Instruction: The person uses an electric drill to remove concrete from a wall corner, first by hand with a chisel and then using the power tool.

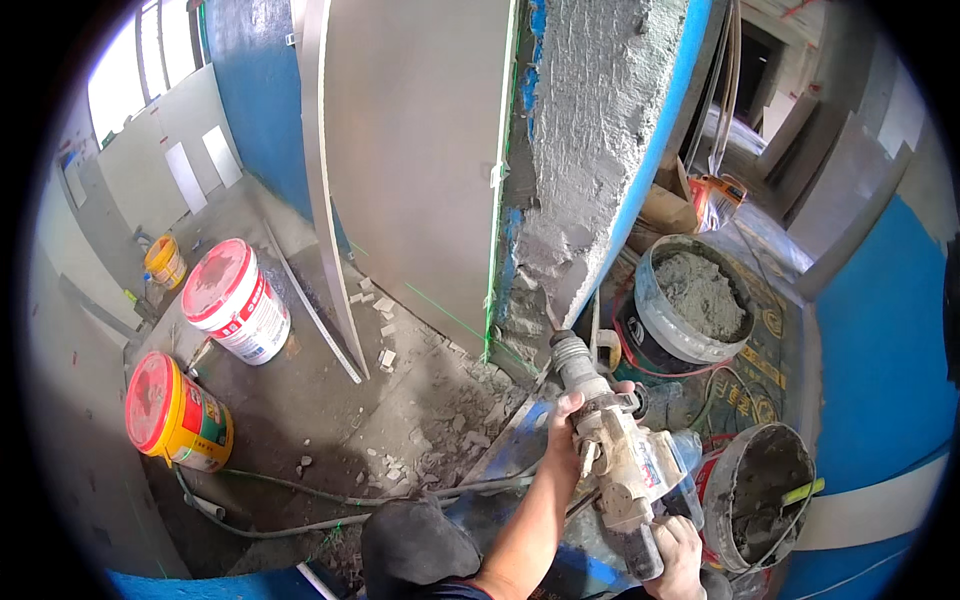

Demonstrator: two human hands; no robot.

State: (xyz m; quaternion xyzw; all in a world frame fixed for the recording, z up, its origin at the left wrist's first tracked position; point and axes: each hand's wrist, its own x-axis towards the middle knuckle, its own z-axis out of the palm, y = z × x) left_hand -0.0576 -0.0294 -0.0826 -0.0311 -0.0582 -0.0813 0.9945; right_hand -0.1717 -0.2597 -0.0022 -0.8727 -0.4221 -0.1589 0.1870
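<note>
My left hand (562,428) is closed around the front handle of a dusty rotary hammer (625,470). My right hand (675,555) grips its rear handle at the lower edge. The tool's chisel bit (554,315) points forward at the low part of a rough, plastered column edge (600,110), where the coat looks broken; whether the tip touches it I cannot tell. Left of that strip stands a large grey tile panel (410,170), with a green laser line along its edge. Broken chips (390,360) lie on the floor below the panel.
Lidded buckets (236,300) stand at left, beside a long straightedge (300,300). A tub of grey mix (700,300) and a bucket with a yellow-handled tool (760,490) are at right, among hoses. Cables cross the floor near my dark-trousered knee (410,545). Blue walls flank me.
</note>
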